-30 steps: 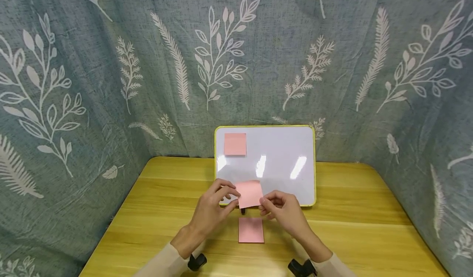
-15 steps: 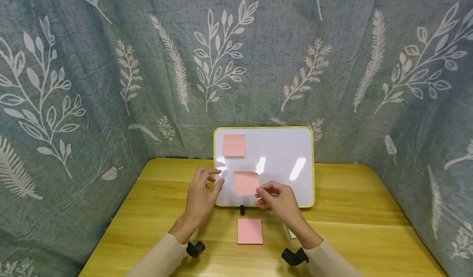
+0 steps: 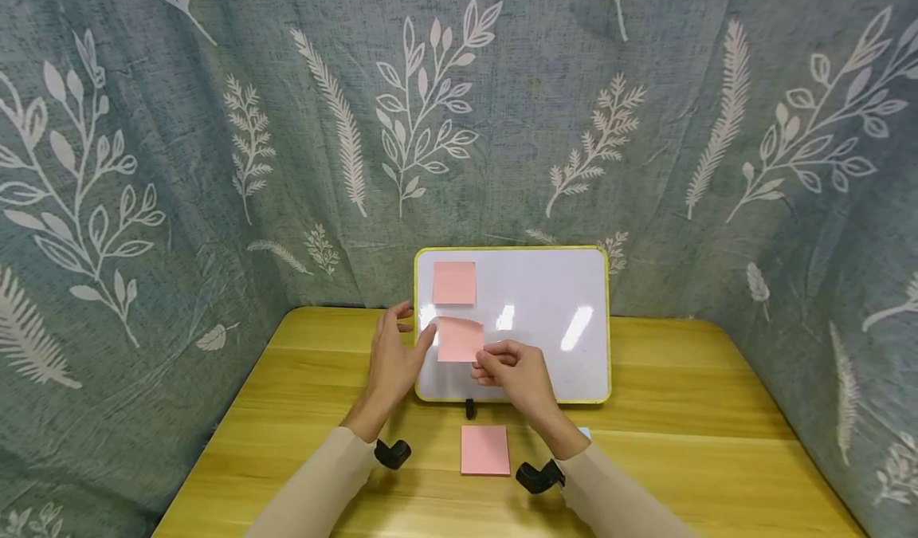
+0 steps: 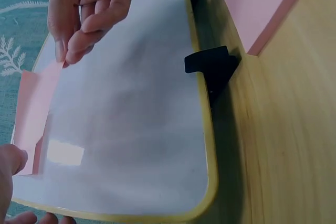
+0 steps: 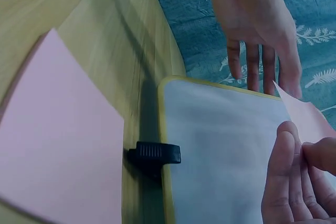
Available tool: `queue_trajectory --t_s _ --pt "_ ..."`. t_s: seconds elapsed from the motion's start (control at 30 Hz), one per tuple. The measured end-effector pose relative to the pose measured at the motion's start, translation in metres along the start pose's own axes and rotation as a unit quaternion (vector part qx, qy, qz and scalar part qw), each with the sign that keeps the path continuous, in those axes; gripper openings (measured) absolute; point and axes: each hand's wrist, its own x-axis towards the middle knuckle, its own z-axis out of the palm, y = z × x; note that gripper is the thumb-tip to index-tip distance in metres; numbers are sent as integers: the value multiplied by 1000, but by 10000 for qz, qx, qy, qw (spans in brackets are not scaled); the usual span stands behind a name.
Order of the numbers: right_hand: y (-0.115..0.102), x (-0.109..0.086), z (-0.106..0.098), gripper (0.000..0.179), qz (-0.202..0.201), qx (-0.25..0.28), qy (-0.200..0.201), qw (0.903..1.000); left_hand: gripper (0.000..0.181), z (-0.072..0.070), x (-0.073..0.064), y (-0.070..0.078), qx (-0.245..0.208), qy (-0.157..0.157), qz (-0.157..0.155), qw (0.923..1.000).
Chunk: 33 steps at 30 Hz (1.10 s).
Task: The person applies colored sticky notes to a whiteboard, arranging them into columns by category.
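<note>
My right hand (image 3: 519, 372) pinches the lower right corner of a pink sticky note (image 3: 459, 340) between thumb and fingers. The note overlaps the left part of a yellow-rimmed whiteboard (image 3: 545, 291), its top edge curling. Directly above it, another pink sticky note (image 3: 455, 283) lies flat on the board. My left hand (image 3: 390, 363) is at the board's left edge, fingers loosely extended and thumb beside the held note's left side. In the left wrist view, that thumb (image 4: 14, 158) overlaps the note's end. The right wrist view shows the note's corner (image 5: 310, 116) held between thumb and index finger.
A pad of pink sticky notes (image 3: 485, 450) lies on the wooden table (image 3: 688, 474) in front of the board. A black clip-like foot (image 3: 469, 409) grips the board's lower rim. A pale blue corner (image 3: 585, 433) shows beside my right forearm. A leaf-patterned curtain (image 3: 516, 123) hangs behind.
My left hand has let go of the sticky note and moved to the board's left edge. My right hand has carried the note up and left, below the other note.
</note>
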Motion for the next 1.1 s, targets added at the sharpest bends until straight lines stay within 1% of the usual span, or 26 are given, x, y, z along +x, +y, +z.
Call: queue_trajectory --t_s 0.1,0.2,0.23,0.4,0.53,0.77,0.93,1.1 --pt "0 5 6 26 33 101 66 9999 75 6 4 -7 -82 95 20 9999" --pt "2 9 10 26 108 159 143 9997 75 11 7 -6 -48 114 -191 9997" --pt "2 10 11 26 139 187 172 9996 73 7 4 10 100 91 -394 9991" --pt "6 15 15 22 250 262 257 9990 72 12 8 18 324 164 -707 9968" --pt "9 18 16 21 290 237 297 9989 73 16 10 19 359 242 -753 9962" --pt "10 20 17 19 316 130 394 9986 72 21 14 18 229 322 -777 9962" --pt "10 21 17 18 293 95 463 9985 70 24 16 17 313 415 -815 9953" --pt "11 23 16 18 287 103 447 9985 69 26 18 14 347 483 -838 9947"
